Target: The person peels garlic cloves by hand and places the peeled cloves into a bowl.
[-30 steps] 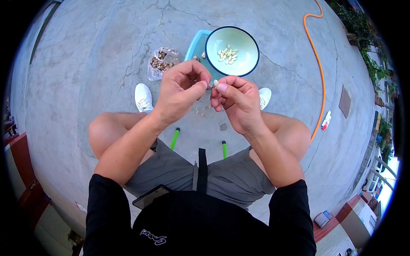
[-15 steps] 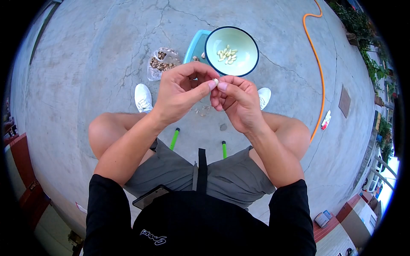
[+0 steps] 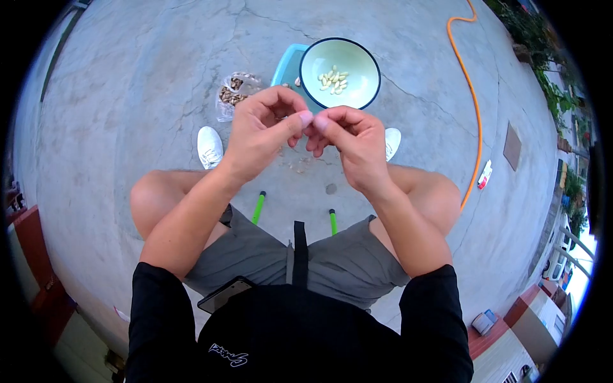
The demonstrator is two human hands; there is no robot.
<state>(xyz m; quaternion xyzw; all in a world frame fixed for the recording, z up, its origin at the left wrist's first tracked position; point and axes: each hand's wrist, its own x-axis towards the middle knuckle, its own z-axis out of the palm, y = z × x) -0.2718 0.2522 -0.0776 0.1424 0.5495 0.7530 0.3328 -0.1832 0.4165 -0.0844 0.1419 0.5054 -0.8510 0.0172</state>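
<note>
My left hand (image 3: 258, 137) and my right hand (image 3: 354, 143) meet just in front of the bowl, thumbs and fingertips pinched together. A small whitish garlic clove showed between them half a second ago; now the thumbs hide it. Past my fingers stands a pale green enamel bowl (image 3: 365, 80) with a dark rim, holding several peeled garlic cloves (image 3: 333, 80). It rests on a light blue tray or low stool (image 3: 285, 69), where an unpeeled clove (image 3: 297, 82) lies beside the bowl. A clear plastic bag (image 3: 225, 113) of brownish unpeeled garlic (image 3: 231, 97) sits to the left.
Thin peel scraps (image 3: 297, 167) lie on the cracked concrete floor (image 3: 128, 96) between my white shoes (image 3: 209, 147). An orange hose (image 3: 476, 115) runs down the right side, near a small red-and-white packet (image 3: 485, 175). A phone (image 3: 226, 294) rests on my lap.
Both hands have shifted slightly left, and my fingertips have turned so the clove between them no longer shows. The whole view has moved a little; the bowl's contents look the same.
</note>
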